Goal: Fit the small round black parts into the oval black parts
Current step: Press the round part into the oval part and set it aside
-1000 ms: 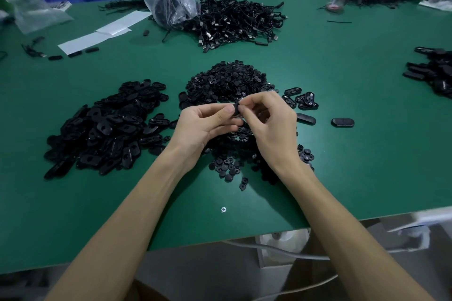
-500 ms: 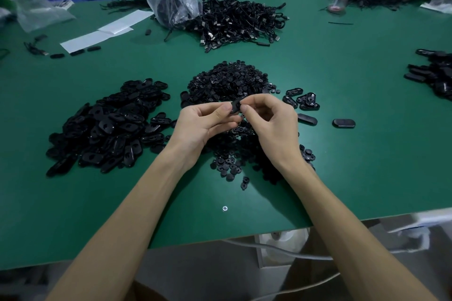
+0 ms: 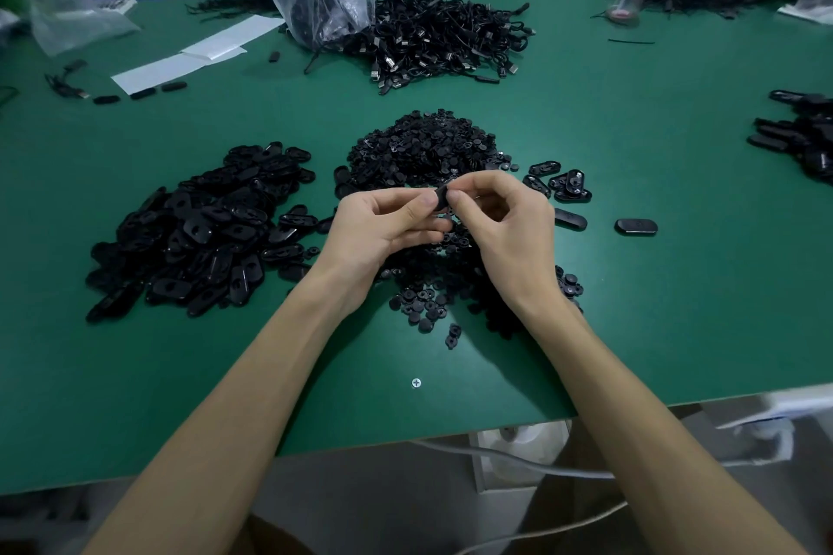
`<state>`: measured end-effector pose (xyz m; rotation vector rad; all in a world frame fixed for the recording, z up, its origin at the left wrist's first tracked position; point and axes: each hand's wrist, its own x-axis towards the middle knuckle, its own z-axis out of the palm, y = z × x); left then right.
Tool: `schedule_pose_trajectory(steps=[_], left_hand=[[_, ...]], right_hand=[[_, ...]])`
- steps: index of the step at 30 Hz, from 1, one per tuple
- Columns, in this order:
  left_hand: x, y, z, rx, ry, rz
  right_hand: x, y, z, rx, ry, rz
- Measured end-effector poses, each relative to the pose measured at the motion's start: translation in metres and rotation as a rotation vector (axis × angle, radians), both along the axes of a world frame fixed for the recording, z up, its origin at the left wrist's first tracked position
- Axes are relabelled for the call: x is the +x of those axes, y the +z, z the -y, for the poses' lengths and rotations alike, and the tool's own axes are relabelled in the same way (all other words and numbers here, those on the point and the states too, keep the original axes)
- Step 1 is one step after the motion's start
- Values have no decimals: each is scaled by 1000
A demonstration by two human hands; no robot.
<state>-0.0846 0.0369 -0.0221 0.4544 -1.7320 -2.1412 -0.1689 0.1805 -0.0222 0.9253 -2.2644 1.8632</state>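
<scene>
Head camera looks down at two hands meeting in the middle of the green table point(image 3: 631, 306), over the big pile of small round black parts point(image 3: 423, 149). The left hand point(image 3: 383, 225) pinches one oval black part point(image 3: 441, 197) with its thumb and fingers, and the right hand point(image 3: 509, 230) pinches the same part at its other side, but I cannot tell if a little round part is under the fingertips. A heap of oval black parts point(image 3: 203, 230) lies to the left, near the left arm.
</scene>
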Motion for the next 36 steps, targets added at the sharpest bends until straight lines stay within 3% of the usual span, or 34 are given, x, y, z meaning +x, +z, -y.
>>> schedule_pose_trajectory(steps=[10, 19, 24, 36], left_hand=[[0, 0, -5, 7, -13, -32], [0, -4, -4, -132, 52, 8], [-3, -5, -1, -153, 30, 6], [-3, -4, -1, -181, -17, 1]], right_hand=[[4, 2, 0, 49, -22, -122], [7, -2, 4, 122, 72, -139], [6, -2, 4, 88, 10, -171], [1, -4, 5, 64, -16, -51]])
